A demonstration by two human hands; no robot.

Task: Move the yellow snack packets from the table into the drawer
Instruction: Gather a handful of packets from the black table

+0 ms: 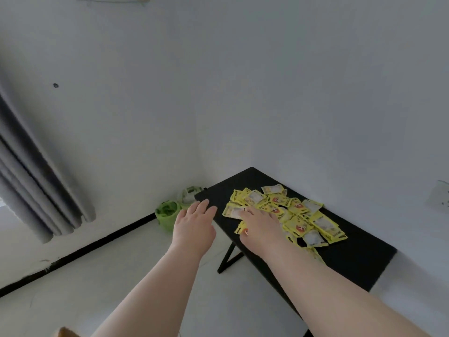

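**Yellow packets [298,224] lying on black table [359,259], both hands reaching in**

The packets are sitting in a loose overlapping heap on the far half of the tabletop, some showing yellow fronts with a red mark, some showing silvery backs. The right hand [260,224] is resting palm-down on the near-left part of the heap, fingers stretched out flat and touching the packets, not curling round any. The left hand [194,222] is hovering over the table's left edge, just beside the heap, fingers straight and close together, holding nothing. A green bin [167,215] is standing on the floor by the table's far left corner, near the wall. A grey curtain [36,178] is hanging at left. A wall socket [439,195] is showing at right.
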